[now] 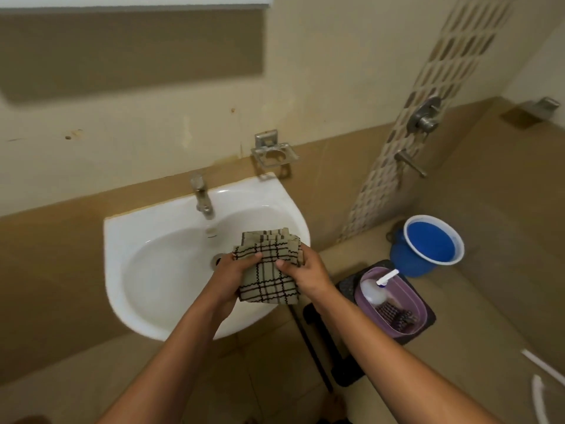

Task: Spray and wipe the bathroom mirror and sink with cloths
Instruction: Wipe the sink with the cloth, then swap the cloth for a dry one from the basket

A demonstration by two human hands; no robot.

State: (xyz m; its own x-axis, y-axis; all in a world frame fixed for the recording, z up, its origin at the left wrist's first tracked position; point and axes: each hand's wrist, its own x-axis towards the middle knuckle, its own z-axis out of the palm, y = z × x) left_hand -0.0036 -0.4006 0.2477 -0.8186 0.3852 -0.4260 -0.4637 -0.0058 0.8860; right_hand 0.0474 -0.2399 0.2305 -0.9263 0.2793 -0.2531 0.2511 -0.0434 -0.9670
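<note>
A beige checked cloth [269, 264], folded in layers, is held over the right half of the white sink [146, 270]. My left hand [230, 276] grips its left edge and my right hand [305, 270] grips its right edge, thumbs on top. Behind the cloth the steel tap [201, 195] stands at the back of the basin, with the drain [217, 259] partly hidden by my left hand. The mirror [131, 50] hangs on the wall at the top left. A white spray bottle [376, 289] lies in a purple tub [406, 295] on the floor to the right.
A blue bucket [428, 243] stands on the floor beyond the tub. A dark patterned cloth [396, 313] lies in the tub, which rests on a black stool [345, 368]. An empty metal soap holder [273, 151] is fixed above the sink. Shower valves [423, 117] sit on the right wall.
</note>
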